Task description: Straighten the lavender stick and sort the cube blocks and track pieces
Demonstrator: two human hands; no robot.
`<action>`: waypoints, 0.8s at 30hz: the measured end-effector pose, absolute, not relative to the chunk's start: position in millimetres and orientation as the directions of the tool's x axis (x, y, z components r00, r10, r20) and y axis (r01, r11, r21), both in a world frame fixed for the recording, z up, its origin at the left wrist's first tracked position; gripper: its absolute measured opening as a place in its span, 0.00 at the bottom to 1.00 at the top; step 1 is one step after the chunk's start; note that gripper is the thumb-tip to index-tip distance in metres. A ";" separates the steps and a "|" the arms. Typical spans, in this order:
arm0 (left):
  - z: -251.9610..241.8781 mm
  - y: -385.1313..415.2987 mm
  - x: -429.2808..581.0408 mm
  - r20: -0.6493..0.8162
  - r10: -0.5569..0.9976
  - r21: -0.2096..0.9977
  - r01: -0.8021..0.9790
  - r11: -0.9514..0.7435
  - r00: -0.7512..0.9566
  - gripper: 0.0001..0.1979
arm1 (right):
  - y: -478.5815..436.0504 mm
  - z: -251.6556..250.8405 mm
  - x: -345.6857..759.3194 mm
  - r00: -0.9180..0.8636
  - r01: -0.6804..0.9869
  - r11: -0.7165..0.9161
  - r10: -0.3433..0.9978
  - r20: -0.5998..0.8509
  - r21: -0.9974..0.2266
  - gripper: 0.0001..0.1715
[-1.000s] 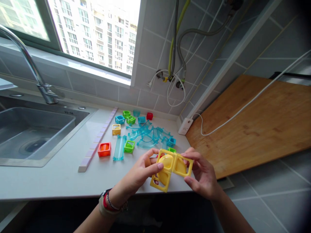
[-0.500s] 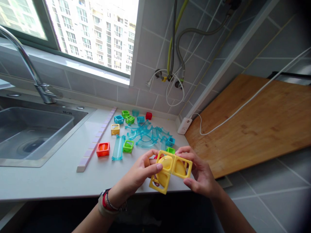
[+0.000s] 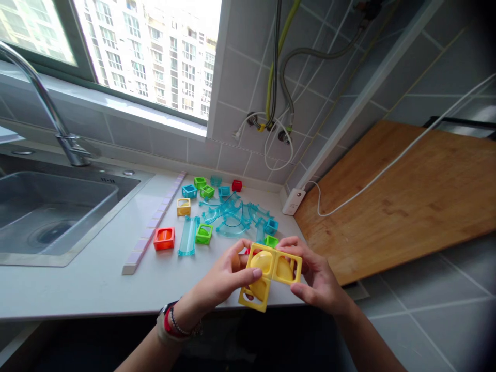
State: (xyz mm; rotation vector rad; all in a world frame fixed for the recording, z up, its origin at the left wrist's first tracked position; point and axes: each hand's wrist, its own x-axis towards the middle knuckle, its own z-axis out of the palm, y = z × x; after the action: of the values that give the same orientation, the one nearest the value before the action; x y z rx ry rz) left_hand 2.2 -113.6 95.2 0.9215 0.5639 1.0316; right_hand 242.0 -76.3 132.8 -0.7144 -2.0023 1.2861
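Most of the fingers of the left hand [image 3: 228, 271] are lost to me behind the joined, open-framed yellow plastic cubes [image 3: 273, 264], whose far sides I can't see; fingers of the right hand [image 3: 318, 274] are partly covered too. A small red piece [image 3: 247, 251] barely peeks out, its shape unclear, and a bright green plastic cube [image 3: 271, 241] is half blocked. The translucent blue plastic tracks [image 3: 233, 226] overlap too much to count. Print on the white plastic box [image 3: 294, 201] is too small to read. The stainless-steel sink [image 3: 39, 260], curved chrome faucet [image 3: 49, 106] and brown wooden board [image 3: 406, 201] run out of view.
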 end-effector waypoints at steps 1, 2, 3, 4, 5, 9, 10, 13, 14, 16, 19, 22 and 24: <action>94.8 -115.3 4.3 0.023 0.896 0.859 -0.467 0.209 0.443 0.27 | -77.3 132.4 242.9 -0.653 0.099 0.376 0.723 0.225 -0.921 0.29; 94.1 -117.1 7.3 0.025 0.889 0.863 -0.459 0.212 0.458 0.26 | -78.8 131.1 243.8 -0.658 0.097 0.381 0.717 0.228 -0.919 0.29; 93.2 -118.9 11.2 0.024 0.884 0.863 -0.456 0.217 0.467 0.26 | -80.8 128.9 244.5 -0.656 0.091 0.383 0.717 0.234 -0.919 0.29; 92.0 -120.4 15.7 0.022 0.882 0.860 -0.459 0.222 0.470 0.26 | -83.3 125.7 244.9 -0.644 0.080 0.379 0.726 0.242 -0.922 0.31; 90.7 -121.4 20.3 0.021 0.884 0.855 -0.467 0.226 0.467 0.26 | -86.2 121.4 244.9 -0.619 0.064 0.369 0.743 0.253 -0.927 0.32; 89.1 -119.2 26.7 0.026 0.918 0.838 -0.509 0.196 0.397 0.26 | -98.0 98.8 242.5 -0.404 -0.016 0.343 0.857 0.320 -0.939 0.39; 90.6 -117.4 22.6 0.031 0.933 0.836 -0.521 0.173 0.360 0.26 | -100.3 93.0 242.1 -0.343 -0.020 0.355 0.876 0.340 -0.935 0.40; 99.3 -111.6 -3.6 0.027 0.981 0.819 -0.567 0.089 0.192 0.26 | -105.3 78.2 244.7 -0.248 0.032 0.378 0.900 0.359 -0.925 0.33; 102.5 -110.0 -15.0 0.018 0.992 0.819 -0.571 0.059 0.129 0.26 | -106.5 74.3 246.7 -0.255 0.066 0.371 0.904 0.343 -0.926 0.28; 107.5 -108.0 -37.2 0.024 1.000 0.826 -0.563 -0.012 0.013 0.24 | -107.9 68.8 251.2 -0.299 0.135 0.348 0.907 0.297 -0.928 0.18; 108.9 -107.2 -59.2 0.065 0.991 0.840 -0.530 -0.119 -0.120 0.21 | -105.4 68.6 251.3 -0.386 0.213 0.345 0.889 0.246 -0.914 0.13; 106.7 -107.7 -67.2 0.073 0.981 0.838 -0.522 -0.158 -0.179 0.22 | -92.9 81.9 234.2 -0.455 0.267 0.384 0.859 0.235 -0.884 0.11; 107.3 -108.2 -70.9 0.084 0.972 0.815 -0.546 -0.195 -0.221 0.21 | -79.0 97.2 211.5 -0.477 0.268 0.431 0.836 0.270 -0.862 0.10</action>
State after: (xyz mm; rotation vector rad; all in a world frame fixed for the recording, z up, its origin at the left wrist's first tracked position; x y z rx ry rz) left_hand -70.9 -108.2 107.3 0.7525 0.7997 1.6777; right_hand 211.5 -79.0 97.2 -0.9298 -1.9687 1.0119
